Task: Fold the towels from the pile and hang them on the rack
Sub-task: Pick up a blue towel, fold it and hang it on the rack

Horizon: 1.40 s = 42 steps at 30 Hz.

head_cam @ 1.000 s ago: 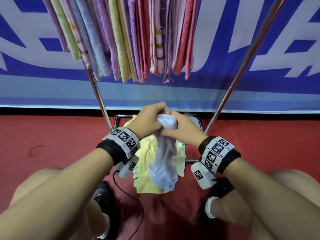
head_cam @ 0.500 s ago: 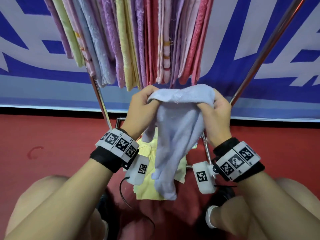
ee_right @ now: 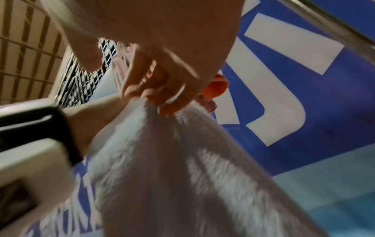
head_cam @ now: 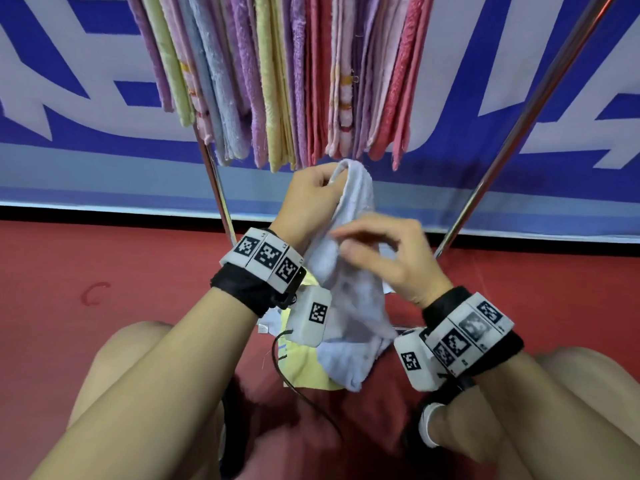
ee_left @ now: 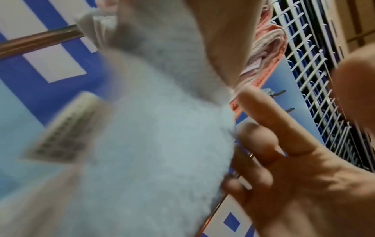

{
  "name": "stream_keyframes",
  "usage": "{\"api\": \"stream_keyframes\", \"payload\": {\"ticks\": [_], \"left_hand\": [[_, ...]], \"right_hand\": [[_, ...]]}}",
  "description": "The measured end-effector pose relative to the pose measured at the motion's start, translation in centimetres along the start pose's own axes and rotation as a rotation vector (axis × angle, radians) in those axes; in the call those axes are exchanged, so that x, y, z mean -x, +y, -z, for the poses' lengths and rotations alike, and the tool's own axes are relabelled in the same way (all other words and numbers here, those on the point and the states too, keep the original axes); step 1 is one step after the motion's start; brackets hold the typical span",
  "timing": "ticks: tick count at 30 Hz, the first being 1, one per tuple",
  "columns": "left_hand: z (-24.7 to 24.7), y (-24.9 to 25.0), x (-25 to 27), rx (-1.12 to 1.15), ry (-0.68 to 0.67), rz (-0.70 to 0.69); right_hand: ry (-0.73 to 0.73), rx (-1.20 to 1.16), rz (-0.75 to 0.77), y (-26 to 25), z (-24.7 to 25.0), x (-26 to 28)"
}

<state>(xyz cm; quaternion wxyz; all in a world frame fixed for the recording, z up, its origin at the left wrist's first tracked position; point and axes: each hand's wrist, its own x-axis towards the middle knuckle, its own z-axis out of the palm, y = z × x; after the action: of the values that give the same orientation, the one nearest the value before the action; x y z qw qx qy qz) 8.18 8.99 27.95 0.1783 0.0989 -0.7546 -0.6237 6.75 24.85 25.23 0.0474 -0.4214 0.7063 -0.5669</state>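
Head view: left hand (head_cam: 308, 202) pinches the pale blue towel (head_cam: 349, 306) at its top; right hand (head_cam: 388, 258), at 4 o'clock, fingers loosely spread, blurred. Hung towels (head_cam: 277, 81) on the rack (head_cam: 519, 126) at 12 o'clock.
Left wrist view: towel (ee_left: 152, 128) beside relaxed right fingers (ee_left: 259, 112).
Right wrist view: left fingers (ee_right: 162, 89) grip the towel (ee_right: 182, 168).

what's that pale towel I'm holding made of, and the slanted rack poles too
Pale lavender towel: looks like soft terry cloth, fuzzy looped pile, matte, drooping limply from the left hand; fibre cannot be told.
Rack poles: apparently metal tubing, polished, judging by the bright streaks of reflection along their length.
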Motion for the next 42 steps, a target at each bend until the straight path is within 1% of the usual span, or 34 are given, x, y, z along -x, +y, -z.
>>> {"api": "stream_keyframes", "payload": {"ticks": [1, 2, 3, 4, 5, 6, 7, 9, 10, 12, 13, 14, 17, 18, 21, 23, 26, 28, 30, 32, 33, 34, 35, 38, 40, 42], "left_hand": [[0.1, 0.3, 0.1, -0.005, -0.035, -0.03], [0.2, 0.5, 0.3, -0.015, -0.079, -0.067], [0.3, 0.6, 0.4, -0.032, -0.123, -0.108], [0.2, 0.8, 0.5, -0.054, -0.163, -0.137], [0.2, 1.1, 0.7, -0.076, -0.193, -0.154], [0.1, 1.2, 0.6, -0.108, -0.212, -0.162], [0.0, 1.3, 0.5, -0.127, -0.234, -0.164], [0.2, 1.1, 0.1, -0.085, -0.266, -0.121], [0.3, 0.9, 0.1, -0.049, -0.255, -0.069], [0.2, 0.6, 0.3, 0.021, -0.196, 0.045], [-0.1, 0.5, 0.6, 0.043, -0.173, 0.08], [-0.4, 0.3, 0.9, 0.043, -0.161, 0.086], [-0.5, -0.6, 1.4, -0.145, -0.126, 0.049], [-0.1, -1.1, 1.2, -0.204, -0.136, 0.063], [1.0, -1.6, 0.8, -0.305, -0.267, 0.109], [1.1, -1.7, 1.0, -0.323, -0.283, 0.075], [1.2, -1.7, 1.3, -0.294, -0.189, -0.023], [1.4, -1.8, 1.2, -0.24, -0.129, -0.027], [1.9, -1.7, 1.1, -0.179, -0.114, -0.003], [2.5, -1.4, 0.8, -0.165, -0.114, 0.007], [2.9, -1.3, 0.7, -0.176, -0.119, 0.001], [3.2, -1.1, 0.5, -0.185, -0.13, -0.008], [3.5, -1.1, 0.4, -0.188, -0.148, -0.016], [4.0, -1.3, 0.0, -0.25, -0.191, -0.063], [3.9, -1.9, -0.1, -0.396, -0.166, -0.112], [3.7, -2.5, 0.0, -0.515, -0.128, -0.105]], "right_hand": [[0.156, 0.027, 0.049, 0.1, 0.5, -0.4], [0.283, 0.054, 0.065, 0.1, 1.1, -0.8], [0.322, 0.046, 0.032, 0.2, 1.6, -1.2], [0.255, 0.016, -0.041, 0.2, 1.7, -1.6], [0.143, -0.002, -0.113, 0.2, 1.6, -1.8], [0.083, -0.01, -0.158, 0.1, 1.4, -2.0], [0.096, -0.03, -0.186, 0.2, 1.3, -2.1], [0.229, -0.09, -0.229, 0.2, 1.6, -2.6], [0.281, -0.073, -0.242, 0.4, 1.9, -2.8], [0.335, 0.038, -0.252, 0.8, 2.1, -2.9], [0.348, 0.072, -0.262, 1.2, 1.9, -2.8], [0.358, 0.08, -0.279, 1.4, 1.7, -2.7], [0.393, 0.109, -0.315, 1.4, 1.4, -2.4], [0.42, 0.112, -0.313, 1.4, 1.4, -2.5], [0.533, 0.054, -0.316, 1.4, 1.5, -2.7], [0.563, 0.013, -0.319, 1.8, 1.7, -2.8], [0.509, -0.025, -0.331, 2.2, 1.8, -2.6], [0.428, -0.05, -0.318, 2.0, 1.9, -2.5], [0.292, -0.037, -0.29, 1.8, 2.4, -2.4], [0.132, -0.035, -0.271, 1.8, 3.4, -2.4], [0.067, -0.045, -0.272, 1.8, 3.8, -2.3], [0.035, -0.052, -0.278, 1.9, 4.1, -2.3], [0.034, -0.06, -0.279, 2.0, 4.3, -2.3], [0.137, -0.07, -0.265, 2.0, 4.2, -2.4], [0.17, -0.065, -0.254, 1.9, 4.1, -2.5], [0.199, -0.058, -0.245, 2.0, 3.9, -2.5]]}}
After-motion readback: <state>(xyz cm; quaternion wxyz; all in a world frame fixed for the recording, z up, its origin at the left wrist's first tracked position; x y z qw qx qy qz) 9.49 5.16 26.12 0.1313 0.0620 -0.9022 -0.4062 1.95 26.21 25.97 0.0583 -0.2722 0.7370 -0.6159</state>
